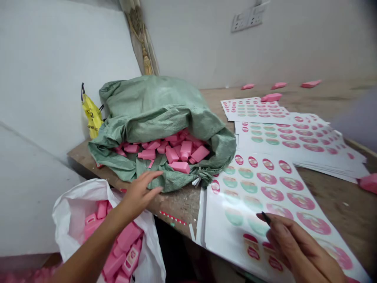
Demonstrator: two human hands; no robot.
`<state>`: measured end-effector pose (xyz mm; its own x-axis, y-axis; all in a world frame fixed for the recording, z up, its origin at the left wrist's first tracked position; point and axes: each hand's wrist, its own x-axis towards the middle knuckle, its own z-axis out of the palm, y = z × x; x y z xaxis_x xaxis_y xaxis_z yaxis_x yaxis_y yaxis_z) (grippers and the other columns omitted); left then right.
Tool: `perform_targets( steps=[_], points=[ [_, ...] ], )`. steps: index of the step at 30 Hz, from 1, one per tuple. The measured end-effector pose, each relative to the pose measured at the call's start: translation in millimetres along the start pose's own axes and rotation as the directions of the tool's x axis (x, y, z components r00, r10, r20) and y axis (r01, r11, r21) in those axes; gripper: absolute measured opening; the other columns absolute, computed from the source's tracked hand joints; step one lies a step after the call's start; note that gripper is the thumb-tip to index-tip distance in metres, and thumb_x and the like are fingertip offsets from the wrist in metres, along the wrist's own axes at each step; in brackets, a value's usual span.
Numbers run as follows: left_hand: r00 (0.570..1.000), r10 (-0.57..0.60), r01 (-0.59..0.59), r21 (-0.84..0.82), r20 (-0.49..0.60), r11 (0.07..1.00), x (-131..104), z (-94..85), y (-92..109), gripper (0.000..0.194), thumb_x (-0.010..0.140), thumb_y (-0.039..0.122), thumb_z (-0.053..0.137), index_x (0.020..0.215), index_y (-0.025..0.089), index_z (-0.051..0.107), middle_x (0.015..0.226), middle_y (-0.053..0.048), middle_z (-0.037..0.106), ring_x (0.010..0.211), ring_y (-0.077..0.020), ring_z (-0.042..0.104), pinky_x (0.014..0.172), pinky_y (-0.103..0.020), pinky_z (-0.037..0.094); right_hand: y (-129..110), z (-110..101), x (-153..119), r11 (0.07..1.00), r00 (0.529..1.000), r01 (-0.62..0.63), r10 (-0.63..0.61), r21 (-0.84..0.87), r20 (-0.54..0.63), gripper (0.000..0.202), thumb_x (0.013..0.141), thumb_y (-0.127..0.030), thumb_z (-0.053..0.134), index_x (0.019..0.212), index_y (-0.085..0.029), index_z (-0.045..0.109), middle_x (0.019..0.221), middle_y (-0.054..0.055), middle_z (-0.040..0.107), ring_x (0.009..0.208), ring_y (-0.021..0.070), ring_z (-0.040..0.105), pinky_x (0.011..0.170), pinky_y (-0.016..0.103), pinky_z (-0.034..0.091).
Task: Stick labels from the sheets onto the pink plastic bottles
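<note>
Spills, scratches possible

On the table (330,196), the sack (156,92) gapes frontward; sheets (273,188) lie beside it. Left hand (141,194): empty, fingers spread. Right hand (297,243): pinching. Tugging the sack could spill bottles (186,150) from its mouth; the pinched dark sliver (266,218), slipping, could scratch sheets.

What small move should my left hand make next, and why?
Probably reach forward with your left hand and pick up the nearest pink bottle. That hand looks empty, fingers apart, by the open mouth of the green sack where bottles lie loose, while your right hand holds a small dark tool over the sticker sheet.
</note>
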<state>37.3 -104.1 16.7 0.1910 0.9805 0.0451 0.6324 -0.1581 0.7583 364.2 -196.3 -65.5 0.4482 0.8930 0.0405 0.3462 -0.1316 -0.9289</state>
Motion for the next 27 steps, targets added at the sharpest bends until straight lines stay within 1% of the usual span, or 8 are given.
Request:
perform_targets(
  steps=[2,8,13,16,18,21,23,27],
  points=[
    [0.983,0.184,-0.184,0.141,0.014,0.973,42.1,27.2,4.6,0.030,0.085,0.026,0.058,0.113,0.024,0.071,0.125,-0.010,0.068,0.122,-0.0270,0.057,0.109,-0.038,0.036,-9.2,-3.7,-6.5,0.998,0.999,-0.046,0.046,-0.045,0.011,0.043,0.081,-0.066,0.059,0.094,-0.027,0.073,0.090,0.006,0.074,0.078,0.0257,0.069,0.063,0.034,0.055],
    [0.961,0.156,-0.206,0.211,0.228,0.956,111.9,69.9,-9.8,0.035,0.068,0.015,0.071,0.103,0.020,0.070,0.119,-0.014,0.067,0.122,-0.0374,0.049,0.112,-0.052,0.023,-14.2,-29.4,-24.6,0.973,0.997,-0.002,0.020,-0.232,0.076,0.031,0.088,-0.051,0.055,0.098,-0.024,0.067,0.078,0.002,0.070,0.064,0.0190,0.062,0.056,0.030,0.044],
    [0.973,0.225,-0.192,0.359,-0.051,0.913,77.7,65.7,17.1,0.037,0.078,0.024,0.066,0.114,0.014,0.062,0.116,-0.013,0.061,0.110,-0.0305,0.053,0.100,-0.044,0.037,-4.5,-36.4,-33.4,0.862,0.987,0.117,-0.045,-0.493,0.155,0.025,0.091,-0.043,0.052,0.090,-0.026,0.069,0.081,0.002,0.075,0.069,0.0221,0.067,0.065,0.033,0.044],
    [0.976,0.118,-0.144,-0.139,-0.181,0.980,34.1,86.4,51.1,0.047,0.078,0.032,0.072,0.120,0.016,0.057,0.106,-0.007,0.063,0.093,-0.0220,0.058,0.086,-0.035,0.045,-0.8,-31.4,-32.1,0.806,0.975,0.193,-0.096,-0.559,0.198,0.022,0.091,-0.040,0.051,0.091,-0.026,0.068,0.079,0.002,0.075,0.064,0.0209,0.065,0.067,0.034,0.040],
    [0.993,-0.058,0.110,-0.593,0.106,0.798,11.3,111.4,68.6,0.046,0.075,0.034,0.074,0.116,0.019,0.058,0.098,-0.004,0.065,0.084,-0.0198,0.062,0.075,-0.031,0.047,1.4,-27.3,-30.3,0.772,0.967,0.235,-0.127,-0.590,0.219,0.021,0.092,-0.038,0.051,0.090,-0.025,0.067,0.076,0.001,0.075,0.060,0.0195,0.063,0.067,0.034,0.037],
    [0.848,-0.156,0.525,-0.760,0.507,0.383,-3.4,148.4,78.4,0.046,0.073,0.027,0.075,0.115,0.018,0.060,0.097,-0.007,0.069,0.087,-0.0214,0.067,0.078,-0.031,0.050,3.9,-22.6,-29.4,0.724,0.961,0.273,-0.175,-0.634,0.214,0.021,0.094,-0.038,0.050,0.090,-0.025,0.067,0.074,0.001,0.074,0.058,0.0191,0.061,0.067,0.033,0.033],
    [0.797,-0.197,0.604,-0.761,0.571,0.237,-2.4,163.9,76.3,0.047,0.074,0.019,0.074,0.118,0.017,0.058,0.099,-0.008,0.071,0.092,-0.0213,0.068,0.086,-0.033,0.050,4.4,-20.7,-29.7,0.697,0.957,0.289,-0.206,-0.656,0.203,0.021,0.094,-0.036,0.050,0.090,-0.024,0.067,0.073,0.001,0.074,0.057,0.0189,0.060,0.067,0.033,0.031],
    [0.757,-0.272,0.645,-0.747,0.595,0.162,5.8,170.7,70.3,0.049,0.077,0.014,0.071,0.123,0.016,0.056,0.097,-0.010,0.073,0.095,-0.0214,0.069,0.089,-0.035,0.052,3.3,-19.1,-30.2,0.674,0.950,0.310,-0.245,-0.671,0.193,0.023,0.095,-0.036,0.049,0.086,-0.024,0.067,0.067,0.000,0.071,0.053,0.0177,0.054,0.066,0.032,0.029]
  ],
)
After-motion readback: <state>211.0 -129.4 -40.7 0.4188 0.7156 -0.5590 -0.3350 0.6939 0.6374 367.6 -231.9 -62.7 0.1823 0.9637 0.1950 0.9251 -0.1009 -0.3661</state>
